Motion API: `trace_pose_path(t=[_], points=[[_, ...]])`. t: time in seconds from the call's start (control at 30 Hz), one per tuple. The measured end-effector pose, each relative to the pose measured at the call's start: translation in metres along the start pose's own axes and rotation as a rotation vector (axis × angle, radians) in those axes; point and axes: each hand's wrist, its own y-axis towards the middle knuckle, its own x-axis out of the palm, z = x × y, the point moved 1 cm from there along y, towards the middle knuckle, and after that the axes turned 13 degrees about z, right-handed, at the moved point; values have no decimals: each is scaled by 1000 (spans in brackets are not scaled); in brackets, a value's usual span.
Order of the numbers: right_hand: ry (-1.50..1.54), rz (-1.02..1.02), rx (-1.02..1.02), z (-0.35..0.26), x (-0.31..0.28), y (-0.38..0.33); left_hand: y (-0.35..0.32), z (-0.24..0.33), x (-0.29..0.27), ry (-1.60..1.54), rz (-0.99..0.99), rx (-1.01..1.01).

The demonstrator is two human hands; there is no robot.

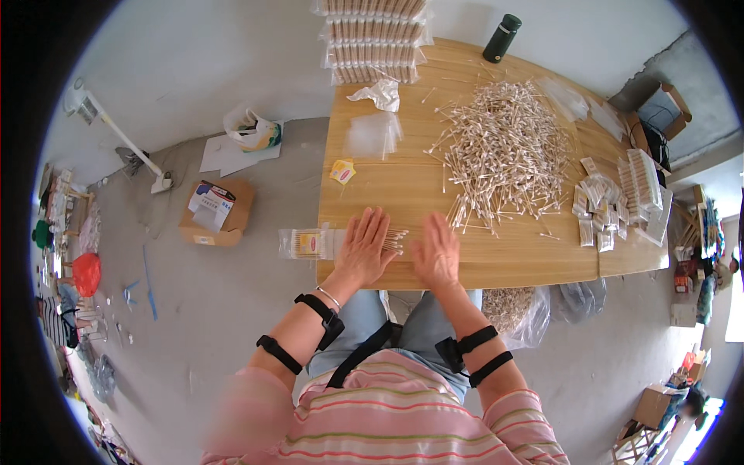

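Observation:
My left hand (pixel 363 249) lies flat over a small bundle of cotton swabs (pixel 394 241) near the table's front edge. Its fingers are stretched out, and the white tips stick out on its right side. Just left of that hand is a clear plastic bag (pixel 310 243) with a yellow label and cotton swabs inside; part of it is hidden. My right hand (pixel 438 253) is open, with nothing in it, a little right of the bundle's tips. Beyond it a big loose heap of cotton swabs (pixel 508 147) covers the table.
Flat clear bags (pixel 372 136), yellow labels (pixel 342 172) and crumpled plastic (pixel 383 95) lie at the table's left. Stacked swab packs (pixel 373 46) and a dark green flask (pixel 502 39) stand behind. Small filled packs (pixel 601 198) are at right. A cardboard box (pixel 232 221) sits on the floor.

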Motion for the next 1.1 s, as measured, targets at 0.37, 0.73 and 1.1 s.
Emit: trace_pose_path(t=[0.37, 0.73, 1.1], points=[[-62, 203, 397, 45, 9, 30, -18, 15, 9, -155, 242, 37], [-73, 292, 419, 36, 2, 18, -21, 12, 6, -156, 279, 10], [-79, 372, 325, 27, 5, 37, -25, 9, 15, -190, 341, -12]])
